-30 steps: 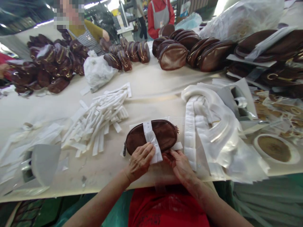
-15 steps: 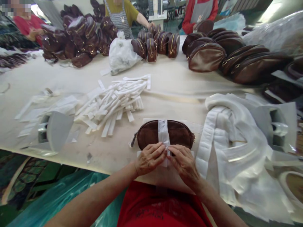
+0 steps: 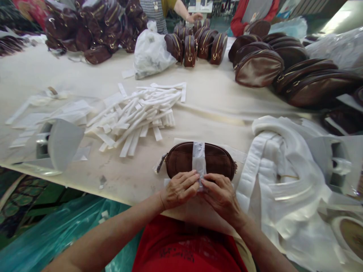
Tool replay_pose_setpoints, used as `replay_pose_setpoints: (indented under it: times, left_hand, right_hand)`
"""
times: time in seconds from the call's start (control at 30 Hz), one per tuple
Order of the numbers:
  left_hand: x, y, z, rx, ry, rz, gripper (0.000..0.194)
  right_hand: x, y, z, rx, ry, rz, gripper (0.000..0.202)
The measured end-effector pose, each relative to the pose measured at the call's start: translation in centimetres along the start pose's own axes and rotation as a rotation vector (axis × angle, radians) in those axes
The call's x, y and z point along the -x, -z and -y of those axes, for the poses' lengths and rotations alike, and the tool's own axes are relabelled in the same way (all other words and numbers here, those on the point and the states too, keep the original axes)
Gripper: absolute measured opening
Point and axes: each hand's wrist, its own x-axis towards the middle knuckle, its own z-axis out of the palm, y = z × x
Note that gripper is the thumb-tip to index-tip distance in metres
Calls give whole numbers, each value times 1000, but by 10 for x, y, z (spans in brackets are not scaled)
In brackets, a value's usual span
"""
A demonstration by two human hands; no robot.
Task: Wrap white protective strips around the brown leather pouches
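A brown oval bag [image 3: 181, 160] lies on the table near its front edge, with a white strip [image 3: 199, 156] running across its middle. At the bag's lower edge, my left hand [image 3: 181, 189] has its fingers together, pressing on the strip's lower end. Beside it my right hand [image 3: 221, 194] pinches the same end of the strip, its fingertips close to those of my left hand. A wrapped zipper pull [image 3: 161, 164] sticks out at the bag's left end. The part of the strip beneath my fingers is hidden.
A heap of white strips [image 3: 141, 113] lies left of centre, with a tape dispenser [image 3: 59, 145] beyond it. White foam sheeting [image 3: 283, 170] and another dispenser [image 3: 337, 162] are on the right. Brown bags [image 3: 259, 68] and a white plastic bag [image 3: 151, 53] stand farther back, near people.
The view has shifted and tilted down slightly. My right fingertips have moved a little lower along the strip's end. A person's hand at the back has moved off the bags.
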Motion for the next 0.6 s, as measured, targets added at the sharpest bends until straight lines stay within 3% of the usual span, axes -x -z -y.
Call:
replay_pose_setpoints:
  times: [0.3,0.6]
  left_hand:
    - [-8,18,0,167,87,215,33]
    - [-7,5,-2,58,100,78,17]
  right_hand:
    - [5,-12,1,106,38,-97,22]
    - [7,-17,3,128,50,-136,23]
